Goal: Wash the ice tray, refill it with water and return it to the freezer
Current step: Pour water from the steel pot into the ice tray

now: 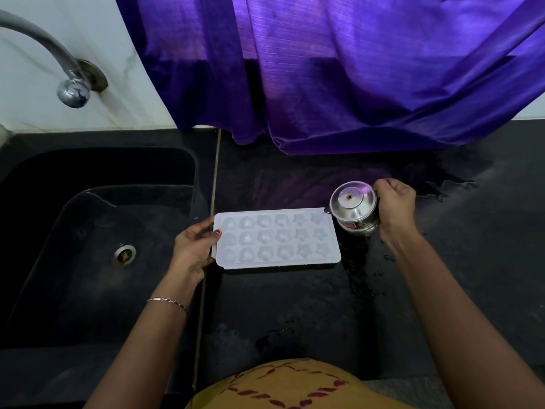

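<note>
A white ice tray [277, 238] with heart, flower and star moulds lies flat on the black counter [295, 305]. My left hand [196, 243] grips its left short edge, thumb on top. A small steel pot [354, 206] is tilted with its mouth facing me, its rim touching the tray's far right corner. My right hand [393, 206] holds the pot from its right side.
A black sink [73, 231] with a round drain [124, 255] lies to the left, under a steel tap [70, 90]. A purple curtain [339, 69] hangs over the counter's back edge. Water is spilled on the counter around and in front of the pot.
</note>
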Action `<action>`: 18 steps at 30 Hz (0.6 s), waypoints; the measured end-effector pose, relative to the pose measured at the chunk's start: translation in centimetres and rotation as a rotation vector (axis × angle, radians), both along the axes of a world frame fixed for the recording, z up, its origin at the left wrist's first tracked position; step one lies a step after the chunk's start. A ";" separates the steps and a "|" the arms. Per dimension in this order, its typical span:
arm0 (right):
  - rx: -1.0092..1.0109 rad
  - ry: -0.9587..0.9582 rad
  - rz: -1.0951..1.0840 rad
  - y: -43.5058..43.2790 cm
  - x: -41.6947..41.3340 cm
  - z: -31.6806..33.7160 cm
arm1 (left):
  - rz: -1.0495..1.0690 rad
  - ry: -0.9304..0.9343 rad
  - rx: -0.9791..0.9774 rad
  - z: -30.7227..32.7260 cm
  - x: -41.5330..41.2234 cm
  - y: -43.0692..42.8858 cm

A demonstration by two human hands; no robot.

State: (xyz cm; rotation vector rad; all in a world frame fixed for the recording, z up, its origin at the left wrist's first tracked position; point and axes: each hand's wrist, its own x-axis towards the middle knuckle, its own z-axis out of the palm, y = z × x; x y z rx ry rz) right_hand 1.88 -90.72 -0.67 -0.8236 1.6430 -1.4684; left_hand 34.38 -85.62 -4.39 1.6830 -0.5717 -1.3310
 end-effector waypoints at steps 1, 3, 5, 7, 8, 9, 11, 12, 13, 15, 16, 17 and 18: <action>0.000 -0.003 0.000 0.0 0.0 0.0 | 0.002 0.002 0.000 0.0 0.0 0.0; 0.001 -0.009 0.001 0.0 0.0 0.0 | 0.004 0.008 -0.002 0.1 -0.1 0.0; 0.001 -0.018 0.001 0.0 0.0 0.1 | 0.003 0.006 -0.001 0.1 -0.1 0.0; 0.000 -0.022 0.004 0.0 -0.1 0.1 | 0.002 0.007 -0.003 0.1 -0.1 0.0; 0.000 -0.023 0.006 0.0 -0.1 0.1 | 0.002 0.009 -0.005 0.2 -0.1 0.0; -0.001 -0.025 0.007 0.0 0.0 0.2 | 0.004 0.012 -0.007 0.2 -0.1 0.1; 0.001 -0.034 0.002 0.0 0.0 0.2 | 0.001 0.013 -0.007 0.3 -0.2 0.1; 0.004 -0.045 -0.006 0.0 0.0 0.2 | -0.003 0.013 -0.007 0.3 -0.1 0.1; 0.007 -0.064 -0.018 -0.1 0.0 0.2 | -0.004 0.014 -0.008 0.3 -0.1 0.1; 0.015 -0.115 -0.043 -0.1 -0.1 0.1 | -0.006 0.015 -0.009 0.3 -0.1 0.1; 0.021 -0.139 -0.050 -0.1 -0.1 0.0 | -0.010 0.012 -0.007 0.3 -0.1 0.1; 0.024 -0.166 -0.056 -0.1 -0.1 0.0 | -0.013 0.010 -0.007 0.3 -0.1 0.1; 0.021 -0.197 -0.063 -0.1 -0.1 0.0 | -0.013 0.010 -0.009 0.3 0.0 0.1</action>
